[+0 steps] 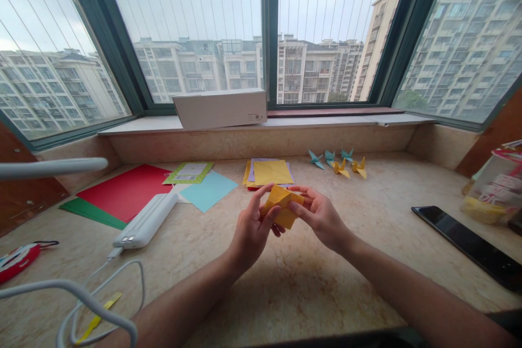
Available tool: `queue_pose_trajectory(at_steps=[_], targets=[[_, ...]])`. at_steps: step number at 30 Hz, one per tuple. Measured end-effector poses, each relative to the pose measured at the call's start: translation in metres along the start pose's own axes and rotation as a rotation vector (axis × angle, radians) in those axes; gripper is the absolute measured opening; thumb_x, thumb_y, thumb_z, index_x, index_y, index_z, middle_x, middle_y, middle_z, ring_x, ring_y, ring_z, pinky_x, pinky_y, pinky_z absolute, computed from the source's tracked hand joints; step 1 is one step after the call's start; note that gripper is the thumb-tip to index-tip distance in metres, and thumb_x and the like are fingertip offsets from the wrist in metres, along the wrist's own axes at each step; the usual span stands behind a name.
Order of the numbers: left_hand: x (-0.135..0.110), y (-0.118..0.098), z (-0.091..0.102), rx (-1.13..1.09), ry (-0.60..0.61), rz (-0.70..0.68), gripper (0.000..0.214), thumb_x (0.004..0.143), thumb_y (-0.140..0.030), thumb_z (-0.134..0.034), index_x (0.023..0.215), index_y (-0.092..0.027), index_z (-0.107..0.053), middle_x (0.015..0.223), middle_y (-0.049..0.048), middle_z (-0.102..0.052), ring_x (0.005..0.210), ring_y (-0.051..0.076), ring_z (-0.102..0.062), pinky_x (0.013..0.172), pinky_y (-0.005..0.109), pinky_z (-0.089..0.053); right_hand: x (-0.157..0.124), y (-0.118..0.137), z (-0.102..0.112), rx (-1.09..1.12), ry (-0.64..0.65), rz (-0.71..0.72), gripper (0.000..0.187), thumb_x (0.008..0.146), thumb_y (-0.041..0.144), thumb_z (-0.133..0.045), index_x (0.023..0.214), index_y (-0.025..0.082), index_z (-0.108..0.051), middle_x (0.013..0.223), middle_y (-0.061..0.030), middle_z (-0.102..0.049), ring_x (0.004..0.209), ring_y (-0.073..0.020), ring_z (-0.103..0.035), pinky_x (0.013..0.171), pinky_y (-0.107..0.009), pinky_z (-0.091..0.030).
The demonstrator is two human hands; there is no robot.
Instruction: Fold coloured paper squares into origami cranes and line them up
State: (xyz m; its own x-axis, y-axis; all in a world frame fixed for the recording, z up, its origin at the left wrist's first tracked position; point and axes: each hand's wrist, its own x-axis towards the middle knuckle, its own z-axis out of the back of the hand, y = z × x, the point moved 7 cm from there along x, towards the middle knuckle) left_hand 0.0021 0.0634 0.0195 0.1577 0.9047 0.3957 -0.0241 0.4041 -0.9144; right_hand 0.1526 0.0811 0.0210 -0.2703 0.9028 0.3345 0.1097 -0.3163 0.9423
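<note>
A partly folded piece of yellow origami paper (286,218) is held above the middle of the counter. My left hand (253,228) pinches its left side, thumb in front and fingers behind. On its right side my right hand (320,211) grips it the same way, with the thumb pressed on a fold. Some fingertips are hidden behind the paper. Just beyond the hands lies a stack of square paper (272,171), yellow on top with lilac beneath. Several folded paper cranes, blue ones (316,159) and yellow ones (341,169), stand at the back right.
At the left lie red paper (132,187), green paper (92,213), light blue paper (210,190) and a white power bank (147,220) with a looping cable (141,277). A black phone (468,244) and a clear plastic container (495,190) are at the right. A white box (220,110) sits on the sill.
</note>
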Motion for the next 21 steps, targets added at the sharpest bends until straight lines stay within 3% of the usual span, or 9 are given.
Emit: queue_pose_trajectory(at_steps=[2, 4, 6, 8, 11, 15, 21], targets=[[0.0, -0.001, -0.001, 0.0, -0.009, 0.024, 0.072, 0.091, -0.04, -0.061, 0.15, -0.023, -0.024, 0.071, -0.0003, -0.07, 0.053, 0.015, -0.068, 0.049, 0.023, -0.055, 0.0, -0.002, -0.001, 0.067, -0.026, -0.035, 0.035, 0.082, 0.04, -0.071, 0.107, 0.018, -0.061, 0.101, -0.0088, -0.072, 0.092, -0.0211, -0.068, 0.081, -0.034, -0.054], [0.0, 0.0, -0.002, -0.014, -0.019, 0.061, 0.078, 0.089, -0.041, -0.062, 0.151, -0.021, -0.02, 0.072, 0.0006, -0.07, 0.054, 0.017, -0.069, 0.048, 0.023, -0.054, 0.0, -0.002, 0.003, 0.065, -0.101, -0.023, 0.031, 0.078, 0.039, -0.075, 0.098, 0.018, -0.063, 0.097, -0.007, -0.073, 0.088, -0.0197, -0.068, 0.079, -0.032, -0.054], [0.0, 0.002, -0.005, -0.029, 0.001, 0.111, 0.066, 0.087, -0.042, -0.063, 0.142, -0.015, -0.038, 0.073, 0.003, -0.07, 0.057, 0.018, -0.07, 0.047, 0.023, -0.053, 0.0, -0.002, 0.007, 0.041, -0.164, -0.003, 0.031, 0.075, 0.039, -0.078, 0.094, 0.019, -0.063, 0.092, -0.0058, -0.072, 0.083, -0.0191, -0.068, 0.075, -0.031, -0.054], [0.0, 0.004, -0.01, -0.036, 0.052, 0.158, 0.047, 0.087, -0.045, -0.063, 0.117, -0.009, -0.058, 0.075, 0.0064, -0.07, 0.059, 0.019, -0.071, 0.045, 0.022, -0.052, 0.0, -0.003, 0.01, 0.006, -0.207, 0.01, 0.032, 0.073, 0.039, -0.079, 0.092, 0.018, -0.063, 0.089, -0.0056, -0.072, 0.08, -0.0191, -0.067, 0.072, -0.03, -0.054], [-0.003, 0.005, -0.017, -0.038, 0.123, 0.209, 0.039, 0.086, -0.047, -0.063, 0.09, -0.008, -0.064, 0.076, 0.0089, -0.069, 0.059, 0.019, -0.071, 0.044, 0.022, -0.051, 0.0, -0.004, 0.01, -0.029, -0.23, 0.017, 0.033, 0.072, 0.041, -0.08, 0.09, 0.018, -0.064, 0.085, -0.0057, -0.072, 0.077, -0.0194, -0.067, 0.069, -0.03, -0.053], [-0.004, 0.004, -0.017, -0.068, 0.112, 0.248, 0.039, 0.085, -0.047, -0.064, 0.087, -0.008, -0.063, 0.074, 0.0084, -0.069, 0.056, 0.019, -0.07, 0.043, 0.022, -0.05, 0.0, -0.004, 0.005, -0.005, -0.189, 0.01, 0.033, 0.075, 0.043, -0.077, 0.092, 0.017, -0.065, 0.09, -0.007, -0.073, 0.082, -0.0208, -0.069, 0.074, -0.031, -0.054], [0.0, 0.002, -0.01, -0.127, 0.025, 0.242, 0.039, 0.086, -0.048, -0.061, 0.086, -0.009, -0.062, 0.065, 0.0044, -0.067, 0.048, 0.017, -0.067, 0.039, 0.021, -0.047, -0.001, 0.002, -0.012, 0.067, -0.005, 0.017, 0.042, 0.079, 0.043, -0.074, 0.112, 0.019, -0.064, 0.107, -0.0097, -0.072, 0.095, -0.0232, -0.069, 0.087, -0.038, -0.054]])
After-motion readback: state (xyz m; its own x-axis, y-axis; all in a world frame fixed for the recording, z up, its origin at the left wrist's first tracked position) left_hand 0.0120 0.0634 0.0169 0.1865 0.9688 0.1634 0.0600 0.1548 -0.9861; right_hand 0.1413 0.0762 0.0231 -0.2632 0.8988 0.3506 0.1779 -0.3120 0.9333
